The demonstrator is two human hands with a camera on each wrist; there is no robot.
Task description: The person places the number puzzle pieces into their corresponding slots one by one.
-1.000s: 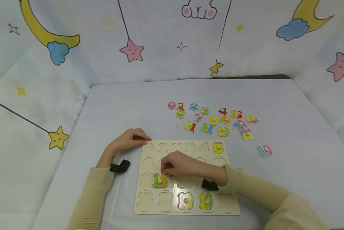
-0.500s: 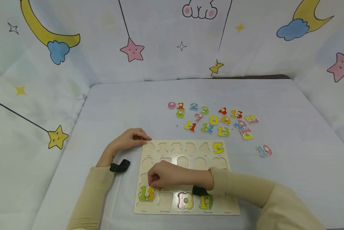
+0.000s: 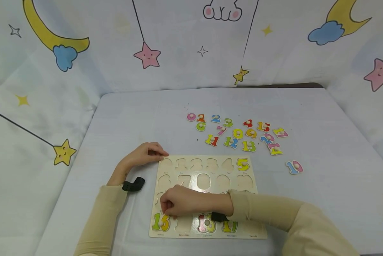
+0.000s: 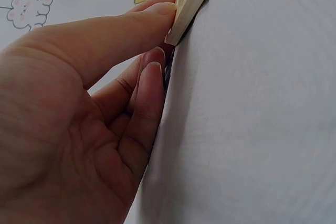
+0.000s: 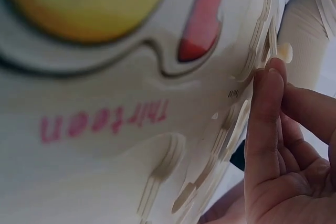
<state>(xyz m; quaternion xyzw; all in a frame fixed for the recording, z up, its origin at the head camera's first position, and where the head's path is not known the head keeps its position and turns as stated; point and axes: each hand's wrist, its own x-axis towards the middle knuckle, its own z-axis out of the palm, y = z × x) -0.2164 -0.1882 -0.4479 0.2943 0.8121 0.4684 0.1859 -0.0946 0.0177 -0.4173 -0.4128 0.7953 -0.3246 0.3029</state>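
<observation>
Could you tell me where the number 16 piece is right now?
In the head view, the 16 piece sits in the puzzle board's bottom-left recess, just below the right hand.

A child's play corner is suggested: a table (image 3: 146, 106) draped in pale cloth, backed by a nursery-print sheet (image 3: 178, 35) of moons, stars, clouds; a number puzzle board (image 3: 207, 170) is laid on the table.
</observation>
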